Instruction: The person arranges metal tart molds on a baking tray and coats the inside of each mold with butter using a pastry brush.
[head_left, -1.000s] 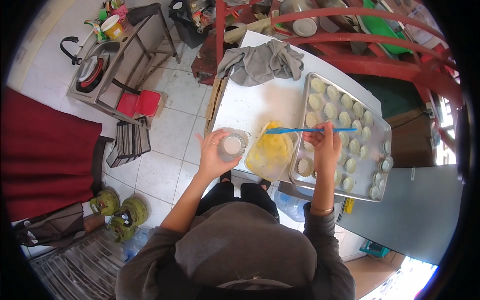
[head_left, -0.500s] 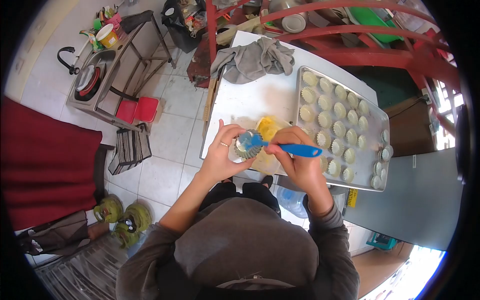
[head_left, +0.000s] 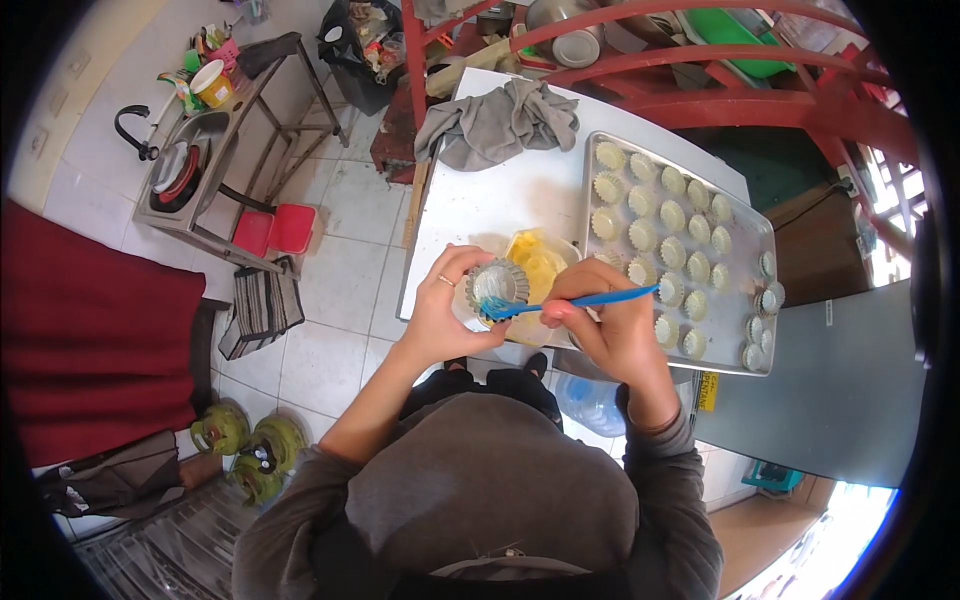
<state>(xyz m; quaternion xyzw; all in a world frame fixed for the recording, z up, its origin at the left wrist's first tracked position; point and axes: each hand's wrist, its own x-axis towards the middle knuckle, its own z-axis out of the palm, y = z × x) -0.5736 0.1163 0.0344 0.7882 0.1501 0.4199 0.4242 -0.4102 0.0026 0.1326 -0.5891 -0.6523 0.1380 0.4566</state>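
Observation:
My left hand [head_left: 443, 305] is closed around the rim of a fluted metal tart mould [head_left: 505, 280], its open side tilted up toward me. In my right hand [head_left: 612, 322] is a blue pastry brush [head_left: 600, 298], gripped by the handle. The brush's bristle end lies inside the mould, against its lower wall. Just behind the mould stands a plastic tub [head_left: 540, 262] with a yellow, greasy-looking substance in it, partly hidden by my hands. To the right, a metal baking tray [head_left: 735, 290] carries many pale-coated fluted moulds, some stacked at its right end.
The white table [head_left: 465, 205] bears a crumpled grey cloth [head_left: 500, 125] at its far side. A red metal frame [head_left: 690, 75] borders the back. Left are a sink [head_left: 205, 130], red stool [head_left: 292, 230] and green gas cylinders [head_left: 275, 440]. A grey panel [head_left: 830, 390] stands right.
The brush head has moved to the mould's lower wall, and its handle has swung up at the right end. The mould has turned to show more of its inside.

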